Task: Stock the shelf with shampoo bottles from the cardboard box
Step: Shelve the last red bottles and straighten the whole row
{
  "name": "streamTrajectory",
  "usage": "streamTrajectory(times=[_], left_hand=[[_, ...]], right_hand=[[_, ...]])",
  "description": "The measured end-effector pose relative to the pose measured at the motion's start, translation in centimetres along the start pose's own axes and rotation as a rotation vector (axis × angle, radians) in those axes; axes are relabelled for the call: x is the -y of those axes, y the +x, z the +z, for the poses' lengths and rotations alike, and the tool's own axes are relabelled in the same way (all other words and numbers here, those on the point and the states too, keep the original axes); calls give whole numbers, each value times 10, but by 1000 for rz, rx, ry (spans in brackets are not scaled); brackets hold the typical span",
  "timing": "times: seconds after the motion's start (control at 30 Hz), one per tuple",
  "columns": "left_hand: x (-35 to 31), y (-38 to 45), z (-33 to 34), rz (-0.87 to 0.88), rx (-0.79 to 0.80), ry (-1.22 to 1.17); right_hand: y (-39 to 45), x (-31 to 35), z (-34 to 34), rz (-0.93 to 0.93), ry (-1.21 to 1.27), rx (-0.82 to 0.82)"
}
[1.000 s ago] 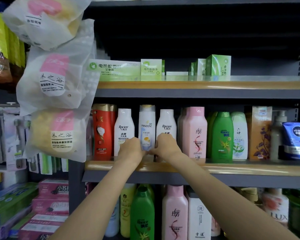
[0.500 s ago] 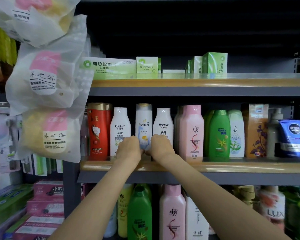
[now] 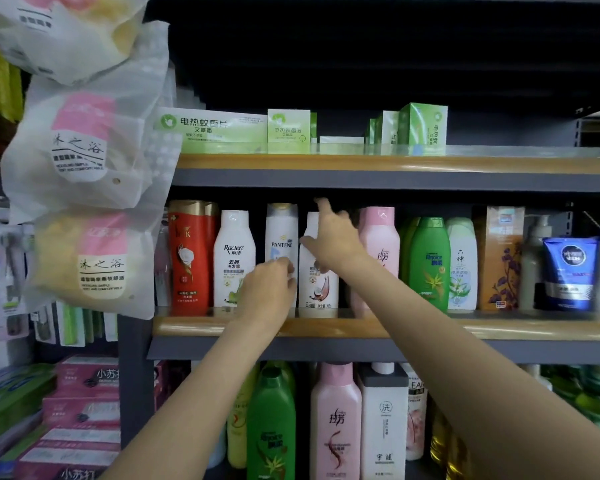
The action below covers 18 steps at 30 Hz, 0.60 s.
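Note:
On the middle shelf [image 3: 499,328] stands a row of shampoo bottles. My left hand [image 3: 267,289] is closed around the lower part of the white Pantene bottle [image 3: 281,230], which stands upright between two white Raclen bottles [image 3: 234,258] [image 3: 317,287]. My right hand [image 3: 333,237] is raised with fingers spread in front of the top of the right Raclen bottle; it is blurred and covers the cap. A pink bottle [image 3: 381,237] stands just right of that hand. No cardboard box is in view.
A red bottle [image 3: 191,258] ends the row on the left; a green bottle [image 3: 430,265], an orange box [image 3: 499,258] and a blue tube [image 3: 568,271] follow on the right. Bagged sponges [image 3: 84,157] hang at the left. Green boxes [image 3: 288,129] sit on the upper shelf; more bottles fill the shelf below.
My right hand has risen from the base of the bottles to the top of the right Raclen bottle and spread its fingers. My left hand stays low at the Pantene bottle.

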<state>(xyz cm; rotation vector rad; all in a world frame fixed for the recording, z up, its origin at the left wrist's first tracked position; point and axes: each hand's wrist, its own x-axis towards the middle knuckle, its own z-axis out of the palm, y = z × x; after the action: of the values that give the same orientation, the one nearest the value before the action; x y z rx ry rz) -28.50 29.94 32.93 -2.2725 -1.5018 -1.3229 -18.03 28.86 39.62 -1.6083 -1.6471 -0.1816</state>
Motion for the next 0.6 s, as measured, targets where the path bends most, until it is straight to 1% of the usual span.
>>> streamTrajectory(times=[0.07, 0.2, 0.33, 0.43, 0.5, 0.6], left_hand=[[-2, -3, 4, 25, 35, -28], [0, -6, 6, 10, 56, -109], [5, -7, 10, -41, 44, -198], [5, -7, 13, -65, 33, -238], [3, -6, 15, -58, 40, -260], [-2, -7, 18, -34, 34, -277]], right_hand=[[1, 0, 8, 100, 86, 23], [8, -2, 12, 202, 160, -42], [12, 1, 10, 252, 284, 15], [12, 1, 0, 292, 381, 98], [13, -1, -4, 311, 382, 119], [13, 3, -2, 279, 270, 67]])
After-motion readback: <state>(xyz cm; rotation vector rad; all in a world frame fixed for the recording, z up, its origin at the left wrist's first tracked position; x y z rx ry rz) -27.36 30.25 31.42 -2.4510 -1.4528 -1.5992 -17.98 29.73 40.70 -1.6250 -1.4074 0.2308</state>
